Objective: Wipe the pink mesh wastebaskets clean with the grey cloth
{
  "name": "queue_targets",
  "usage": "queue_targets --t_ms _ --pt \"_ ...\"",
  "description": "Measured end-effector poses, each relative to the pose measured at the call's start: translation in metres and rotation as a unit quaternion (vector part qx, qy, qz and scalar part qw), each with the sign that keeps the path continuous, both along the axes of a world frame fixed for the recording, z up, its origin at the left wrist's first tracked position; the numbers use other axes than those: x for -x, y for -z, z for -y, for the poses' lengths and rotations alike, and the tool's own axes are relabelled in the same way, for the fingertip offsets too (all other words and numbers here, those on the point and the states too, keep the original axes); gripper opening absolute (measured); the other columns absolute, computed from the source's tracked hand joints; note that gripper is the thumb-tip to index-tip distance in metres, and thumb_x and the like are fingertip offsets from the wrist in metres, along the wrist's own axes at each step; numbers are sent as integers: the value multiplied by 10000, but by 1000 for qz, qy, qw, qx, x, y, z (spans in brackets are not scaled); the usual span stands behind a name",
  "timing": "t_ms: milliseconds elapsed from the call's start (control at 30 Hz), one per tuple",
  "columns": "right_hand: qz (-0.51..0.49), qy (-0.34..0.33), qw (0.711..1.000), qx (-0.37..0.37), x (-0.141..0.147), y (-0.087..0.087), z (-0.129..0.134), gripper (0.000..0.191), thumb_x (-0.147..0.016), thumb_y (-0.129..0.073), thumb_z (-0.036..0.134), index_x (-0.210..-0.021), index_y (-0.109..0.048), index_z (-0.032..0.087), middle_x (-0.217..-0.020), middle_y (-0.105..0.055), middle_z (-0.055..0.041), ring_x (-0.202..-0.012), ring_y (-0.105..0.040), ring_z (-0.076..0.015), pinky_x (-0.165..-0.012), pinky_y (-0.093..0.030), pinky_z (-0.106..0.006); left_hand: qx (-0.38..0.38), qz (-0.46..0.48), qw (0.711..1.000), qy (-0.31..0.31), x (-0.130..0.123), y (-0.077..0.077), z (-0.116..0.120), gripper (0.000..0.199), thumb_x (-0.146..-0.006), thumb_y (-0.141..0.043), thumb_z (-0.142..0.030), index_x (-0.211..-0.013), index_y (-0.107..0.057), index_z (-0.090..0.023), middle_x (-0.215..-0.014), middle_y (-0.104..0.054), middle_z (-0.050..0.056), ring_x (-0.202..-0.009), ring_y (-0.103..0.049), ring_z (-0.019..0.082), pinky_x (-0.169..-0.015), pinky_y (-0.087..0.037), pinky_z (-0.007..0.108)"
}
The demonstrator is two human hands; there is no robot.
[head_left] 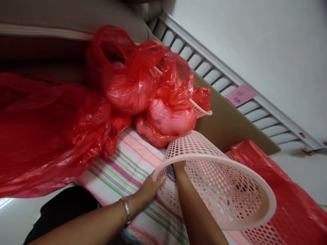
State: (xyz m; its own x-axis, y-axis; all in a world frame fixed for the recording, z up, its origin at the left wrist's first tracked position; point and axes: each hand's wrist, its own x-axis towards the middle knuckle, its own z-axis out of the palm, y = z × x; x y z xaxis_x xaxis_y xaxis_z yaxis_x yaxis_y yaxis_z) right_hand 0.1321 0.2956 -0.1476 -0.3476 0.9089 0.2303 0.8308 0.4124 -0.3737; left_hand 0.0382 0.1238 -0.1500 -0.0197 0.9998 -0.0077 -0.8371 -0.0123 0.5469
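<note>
A pink perforated plastic basket (217,160) lies tilted on a striped cloth (127,160), its mouth facing me. My left hand (153,187), below a silver bracelet, grips the basket's rim at its left side, with the thumb over the edge. Reaching inside the basket, my right hand (179,166) is at a dark patterned item (170,172); its fingers are mostly hidden. Red plastic bags with pink contents (171,117) rest just behind the basket.
More red plastic (51,129) spreads across the left side. Another red bag (281,190) lies at the right, beside a second perforated basket (265,233). Behind stand a tan board (227,115) and a metal railing (212,64) with a pink note (241,94).
</note>
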Motion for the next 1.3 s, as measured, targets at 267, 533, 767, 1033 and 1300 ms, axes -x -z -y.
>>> queue_targets --t_ms 267,533,767,1033,1300 --pt "32 57 997 34 -3 -15 27 284 -766 -528 328 -983 -639 182 -960 -684 -98 -936 -619 -270 -818 -464 -365 8 -11 1000 2 -3 13 -5 564 -752 -674 -444 -1225 -570 -155 -1168 -663 122 -1146 -572 299 -1047 -380 463" --pt "94 -8 995 40 -21 -21 110 432 -774 -501 317 -1160 -561 133 -1104 -626 -153 -1048 -581 -295 -900 -446 -389 -3 -93 995 -41 6 10 -6 579 -713 -709 -399 -1203 -573 -123 -1245 -614 143 -1190 -534 305 -1085 -330 447" --pt "104 -86 990 51 -48 -22 124 662 -721 -620 367 -1323 -453 147 -1384 -407 -177 -1304 -361 -328 -1054 -332 -481 0 -120 990 -76 32 -8 -13 486 -711 -679 -279 -1172 -598 -148 -1210 -643 106 -1176 -543 283 -1071 -350 441" --pt "74 -100 990 71 -54 -22 127 750 -602 -508 136 -1344 -407 183 -1317 -506 -113 -1242 -455 -262 -1067 -348 -426 7 -96 993 -68 26 -5 -14 419 -710 -675 -262 -1116 -635 -166 -1146 -678 87 -1146 -568 274 -1050 -378 425" --pt "-21 80 993 88 -39 -39 104 463 -631 -494 278 -1070 -596 172 -927 -685 -84 -833 -644 -265 -761 -512 -359 10 -76 995 -60 26 -5 -13 455 -685 -702 -320 -1098 -637 -144 -1170 -666 101 -1123 -583 287 -1037 -390 431"
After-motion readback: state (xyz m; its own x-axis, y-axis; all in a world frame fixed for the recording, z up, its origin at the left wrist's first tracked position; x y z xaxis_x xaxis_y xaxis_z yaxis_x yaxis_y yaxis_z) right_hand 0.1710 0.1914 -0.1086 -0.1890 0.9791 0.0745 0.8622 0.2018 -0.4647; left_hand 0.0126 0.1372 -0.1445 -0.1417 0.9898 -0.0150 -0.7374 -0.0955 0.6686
